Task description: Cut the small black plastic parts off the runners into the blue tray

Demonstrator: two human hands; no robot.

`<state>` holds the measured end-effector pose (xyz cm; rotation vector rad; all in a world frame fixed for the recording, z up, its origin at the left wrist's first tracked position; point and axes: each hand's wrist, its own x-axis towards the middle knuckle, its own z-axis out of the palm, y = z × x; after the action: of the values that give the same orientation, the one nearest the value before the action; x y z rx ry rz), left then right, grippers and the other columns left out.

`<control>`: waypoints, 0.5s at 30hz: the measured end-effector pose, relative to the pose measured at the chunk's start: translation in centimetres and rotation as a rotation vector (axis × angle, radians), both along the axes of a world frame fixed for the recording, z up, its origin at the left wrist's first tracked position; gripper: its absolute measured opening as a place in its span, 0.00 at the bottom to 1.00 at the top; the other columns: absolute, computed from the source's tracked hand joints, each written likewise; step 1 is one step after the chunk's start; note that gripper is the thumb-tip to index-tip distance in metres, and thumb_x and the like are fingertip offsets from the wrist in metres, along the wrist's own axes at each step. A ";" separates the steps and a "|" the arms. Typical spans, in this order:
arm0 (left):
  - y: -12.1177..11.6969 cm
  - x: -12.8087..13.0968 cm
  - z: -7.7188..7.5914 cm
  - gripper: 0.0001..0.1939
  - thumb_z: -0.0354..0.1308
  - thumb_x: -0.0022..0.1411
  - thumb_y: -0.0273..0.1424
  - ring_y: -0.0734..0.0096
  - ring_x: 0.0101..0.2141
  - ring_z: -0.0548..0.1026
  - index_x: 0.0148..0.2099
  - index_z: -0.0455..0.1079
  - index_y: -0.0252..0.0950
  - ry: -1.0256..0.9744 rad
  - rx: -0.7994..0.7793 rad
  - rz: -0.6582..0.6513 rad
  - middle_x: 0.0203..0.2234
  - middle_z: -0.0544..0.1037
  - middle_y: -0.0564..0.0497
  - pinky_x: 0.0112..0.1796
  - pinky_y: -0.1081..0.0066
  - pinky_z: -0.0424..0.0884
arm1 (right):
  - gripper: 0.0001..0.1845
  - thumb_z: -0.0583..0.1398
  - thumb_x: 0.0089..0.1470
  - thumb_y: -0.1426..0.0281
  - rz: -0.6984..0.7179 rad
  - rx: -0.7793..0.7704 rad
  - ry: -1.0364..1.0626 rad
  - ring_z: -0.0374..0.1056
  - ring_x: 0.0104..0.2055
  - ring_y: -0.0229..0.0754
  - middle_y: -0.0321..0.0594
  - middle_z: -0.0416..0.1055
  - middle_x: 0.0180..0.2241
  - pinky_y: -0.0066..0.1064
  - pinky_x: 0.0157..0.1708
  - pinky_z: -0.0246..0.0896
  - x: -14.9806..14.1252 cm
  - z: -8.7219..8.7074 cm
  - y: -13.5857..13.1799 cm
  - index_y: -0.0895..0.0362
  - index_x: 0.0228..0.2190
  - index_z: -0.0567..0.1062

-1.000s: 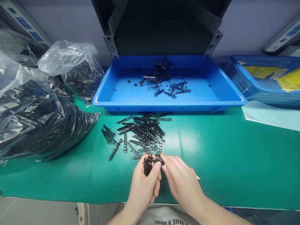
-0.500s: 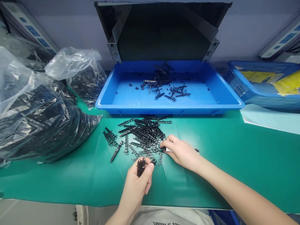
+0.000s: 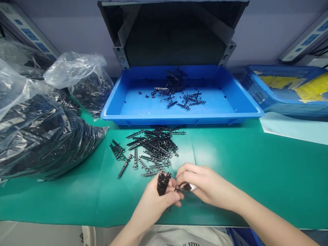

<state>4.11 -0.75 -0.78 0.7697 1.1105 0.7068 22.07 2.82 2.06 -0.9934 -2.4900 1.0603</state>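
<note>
Clasped in the left hand (image 3: 157,200), a tight bunch of black plastic strips with small rings and prongs (image 3: 163,184), just above the near part of the smooth green tabletop (image 3: 243,153). Left fingers curled firmly around the bunch, thumb reaching across toward the right. Between the two hands, a small dark looped piece (image 3: 177,188), close to the left fingertips; impossible to tell in which grip. Right hand (image 3: 202,181) nearly closed in a pinch, with hold of a slim white-and-black object (image 3: 191,187), mostly hidden by the fingers.

Done, to judge from the bunch: one handful gathered. Left over: far more, in a loose heap of black ladder-like plastic strips (image 3: 160,145) just beyond the hands, pointing every which way, with strays at its left edge. Probably well short of the end; no exact count possible.

Farther out, behind the heap, a shallow blue plastic tray (image 3: 187,120) with scattered black plastic pieces (image 3: 175,83) inside; finished or waiting, hard to tell. At the left, bulging clear plastic bags of dark pieces (image 3: 46,136), apparently plenty more in store. At the far right, a blue plastic basket with yellow contents (image 3: 287,106), seemingly unconnected with the handwork.
</note>
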 end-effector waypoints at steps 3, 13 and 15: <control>-0.1 0.5 0.5 0.17 0.59 0.50 0.41 0.77 0.08 0.59 0.34 0.57 0.36 -0.068 -0.139 -0.061 0.09 0.67 0.58 0.10 0.79 0.54 | 0.12 0.50 0.53 0.79 -0.182 0.033 0.085 0.66 0.36 0.38 0.41 0.66 0.39 0.29 0.33 0.63 -0.5 -0.6 -1.1 0.54 0.37 0.67; -0.1 0.8 1.1 0.11 0.54 0.54 0.37 0.85 0.05 0.53 0.30 0.60 0.34 0.076 -0.078 0.015 0.07 0.65 0.58 0.09 0.83 0.45 | 0.18 0.45 0.59 0.72 -0.268 -0.039 -0.075 0.65 0.44 0.45 0.44 0.68 0.45 0.38 0.37 0.66 -1.2 -0.4 -3.1 0.56 0.50 0.63; -0.2 0.9 1.1 0.11 0.54 0.54 0.37 0.85 0.05 0.53 0.29 0.60 0.34 0.093 -0.068 0.017 0.07 0.65 0.59 0.09 0.83 0.46 | 0.18 0.46 0.59 0.72 -0.271 -0.003 -0.084 0.66 0.43 0.45 0.44 0.70 0.43 0.36 0.34 0.67 -1.4 -0.4 -3.2 0.56 0.49 0.65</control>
<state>4.98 -0.97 0.29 0.7423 1.2211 0.6497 20.69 -0.38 1.67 -1.3562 -2.3295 0.9551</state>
